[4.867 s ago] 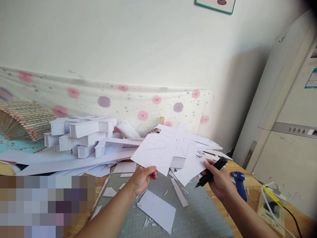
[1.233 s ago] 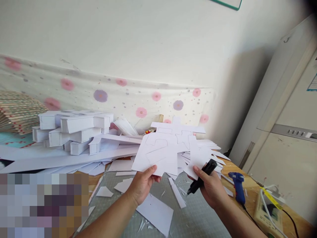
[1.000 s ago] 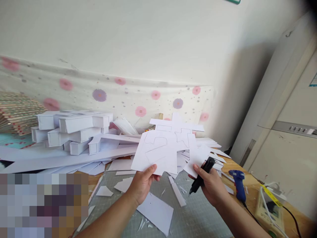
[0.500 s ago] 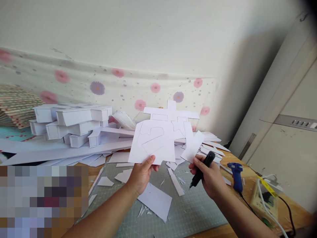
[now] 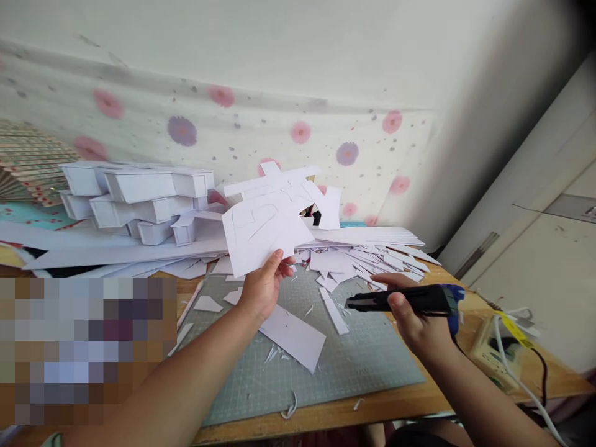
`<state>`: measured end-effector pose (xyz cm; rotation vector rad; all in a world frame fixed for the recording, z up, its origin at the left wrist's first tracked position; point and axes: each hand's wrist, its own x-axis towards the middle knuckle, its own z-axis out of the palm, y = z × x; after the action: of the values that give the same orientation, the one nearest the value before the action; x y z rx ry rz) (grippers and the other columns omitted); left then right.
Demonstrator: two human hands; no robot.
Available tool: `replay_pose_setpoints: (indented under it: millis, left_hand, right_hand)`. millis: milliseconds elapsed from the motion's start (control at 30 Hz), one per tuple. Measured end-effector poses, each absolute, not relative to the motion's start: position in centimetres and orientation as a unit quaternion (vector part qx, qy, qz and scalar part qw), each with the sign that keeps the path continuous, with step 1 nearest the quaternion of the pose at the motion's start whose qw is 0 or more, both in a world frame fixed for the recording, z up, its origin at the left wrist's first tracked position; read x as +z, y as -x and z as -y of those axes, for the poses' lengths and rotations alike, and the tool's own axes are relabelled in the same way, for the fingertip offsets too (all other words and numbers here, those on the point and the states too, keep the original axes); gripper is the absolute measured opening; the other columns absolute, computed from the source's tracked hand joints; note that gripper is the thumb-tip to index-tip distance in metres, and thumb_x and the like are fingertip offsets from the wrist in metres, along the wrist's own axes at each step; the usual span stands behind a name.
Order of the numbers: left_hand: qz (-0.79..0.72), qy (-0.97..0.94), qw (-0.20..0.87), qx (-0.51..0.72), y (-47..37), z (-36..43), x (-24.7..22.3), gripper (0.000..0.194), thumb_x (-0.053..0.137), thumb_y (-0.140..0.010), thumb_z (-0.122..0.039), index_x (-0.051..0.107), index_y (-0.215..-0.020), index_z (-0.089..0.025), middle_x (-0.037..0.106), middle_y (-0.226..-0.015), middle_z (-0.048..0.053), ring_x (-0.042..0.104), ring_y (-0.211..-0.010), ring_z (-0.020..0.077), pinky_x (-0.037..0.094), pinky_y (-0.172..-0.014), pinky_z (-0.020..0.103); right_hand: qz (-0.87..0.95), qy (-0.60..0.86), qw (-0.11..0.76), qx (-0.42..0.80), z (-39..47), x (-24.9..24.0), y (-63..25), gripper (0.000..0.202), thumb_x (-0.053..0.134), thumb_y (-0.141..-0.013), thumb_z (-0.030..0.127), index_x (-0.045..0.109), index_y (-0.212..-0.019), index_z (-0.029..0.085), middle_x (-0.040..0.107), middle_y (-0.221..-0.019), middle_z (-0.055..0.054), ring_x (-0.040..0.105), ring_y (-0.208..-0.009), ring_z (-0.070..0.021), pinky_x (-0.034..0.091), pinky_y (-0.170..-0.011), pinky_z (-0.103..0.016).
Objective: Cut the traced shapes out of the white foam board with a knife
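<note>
Near frame centre, my left fingers [image 5: 274, 261] grip a marked white sheet [image 5: 254, 233]; at right, my right fingers [image 5: 403, 309] clasp a black knife [image 5: 426, 300]

One head-worn camera looks forward and down from close above the bench [image 5: 395, 401], whose front edge crosses the bottom; the wall [image 5: 302, 37] fills the top.

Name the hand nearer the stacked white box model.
Left. The left hand, holding a white sheet, is right of the model and in front; the right hand, with a black cutter, is farther right.
</note>
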<state>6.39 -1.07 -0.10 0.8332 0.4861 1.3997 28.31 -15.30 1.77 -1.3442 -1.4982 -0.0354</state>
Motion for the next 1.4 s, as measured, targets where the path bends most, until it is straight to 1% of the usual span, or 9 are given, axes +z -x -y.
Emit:
replay_pose_setpoints:
  millis: [133,300,433,533,700,867,1000,1200,1400]
  left_hand:
    - [-0.219,-0.381,0.664,0.605,-6.4,1.3,0.0,0.029,0.082,-0.064,-0.037,0.067,-0.074,-0.014,0.067,-0.064,0.003,0.058,-0.057,0.0123,0.048,-0.058,0.025]
    - [-0.222,-0.402,0.659,0.595,-6.5,2.0,-0.2,0.029,0.081,-0.065,-0.038,0.068,-0.075,-0.014,0.066,-0.063,0.002,0.058,-0.057,0.0135,0.046,-0.053,0.024]
    - [-0.231,-0.414,0.660,0.582,-6.6,2.5,-0.5,0.029,0.079,-0.068,-0.039,0.067,-0.075,-0.013,0.067,-0.061,0.003,0.057,-0.054,0.0136,0.045,-0.052,0.025]
    - [-0.235,-0.409,0.664,0.580,-6.7,2.7,-0.5,0.028,0.079,-0.068,-0.038,0.068,-0.076,-0.013,0.067,-0.062,0.003,0.057,-0.055,0.0133,0.044,-0.053,0.025]
    - [-0.253,-0.361,0.696,0.567,-7.0,4.4,0.1,0.034,0.083,-0.060,-0.041,0.067,-0.067,-0.012,0.065,-0.059,0.005,0.054,-0.051,0.0125,0.042,-0.053,0.025]
    - [-0.294,-0.310,0.707,0.563,-6.3,8.6,-0.6,0.036,0.083,-0.059,-0.044,0.064,-0.062,-0.014,0.061,-0.054,0.001,0.048,-0.046,0.0092,0.040,-0.052,0.024]
    - [-0.329,-0.287,0.703,0.562,-4.8,12.8,-2.4,0.038,0.082,-0.059,-0.047,0.063,-0.059,-0.014,0.058,-0.053,0.001,0.047,-0.049,0.0097,0.039,-0.052,0.023]
    - [-0.375,-0.291,0.705,0.527,-2.7,16.7,-4.3,0.048,0.081,-0.058,-0.057,0.062,-0.052,-0.014,0.055,-0.052,0.002,0.045,-0.049,0.0102,0.036,-0.052,0.024]
    - [-0.372,-0.260,0.745,0.488,-2.1,17.9,-5.3,0.048,0.082,-0.058,-0.057,0.062,-0.053,-0.013,0.056,-0.053,0.001,0.043,-0.047,0.0079,0.037,-0.054,0.023]
  right_hand:
    - [0.649,0.524,0.549,0.052,15.3,1.9,-27.5,0.052,0.048,-0.090,0.060,0.059,-0.125,0.023,0.070,-0.080,-0.007,0.068,-0.076,-0.0249,0.054,-0.069,-0.038]
    - [0.662,0.435,0.611,0.008,14.7,1.4,-26.5,0.053,0.054,-0.090,0.053,0.050,-0.136,0.029,0.068,-0.101,-0.010,0.070,-0.082,-0.0258,0.057,-0.070,-0.040]
    - [0.742,0.394,0.525,-0.136,14.5,1.8,-26.1,0.052,0.058,-0.089,0.048,0.049,-0.138,0.030,0.060,-0.114,-0.012,0.066,-0.095,-0.0257,0.056,-0.075,-0.037]
    - [0.771,0.406,0.450,-0.197,14.4,2.1,-25.9,0.059,0.058,-0.090,0.044,0.039,-0.145,0.032,0.058,-0.114,-0.012,0.065,-0.095,-0.0243,0.055,-0.074,-0.033]
    - [0.762,0.441,0.384,-0.277,13.3,1.7,-25.8,0.063,0.056,-0.093,0.032,0.028,-0.149,0.035,0.057,-0.124,-0.015,0.064,-0.102,-0.0275,0.055,-0.078,-0.037]
    - [0.802,0.389,0.332,-0.309,12.9,1.7,-24.8,0.055,0.059,-0.090,0.016,0.042,-0.141,0.030,0.064,-0.110,-0.011,0.060,-0.107,-0.0281,0.049,-0.092,-0.046]
    - [0.849,0.347,0.279,-0.285,13.8,1.6,-23.3,0.032,0.058,-0.091,0.020,0.059,-0.122,0.025,0.062,-0.106,-0.013,0.059,-0.102,-0.0281,0.054,-0.080,-0.040]
    - [0.893,0.362,0.150,-0.223,16.3,0.8,-21.5,0.039,0.063,-0.082,0.011,0.059,-0.118,0.025,0.062,-0.094,-0.011,0.062,-0.072,-0.0233,0.054,-0.061,-0.037]
    - [0.894,0.400,0.110,-0.170,17.5,0.2,-21.1,0.041,0.066,-0.081,0.017,0.057,-0.119,0.028,0.061,-0.097,-0.010,0.063,-0.076,-0.0241,0.053,-0.065,-0.036]
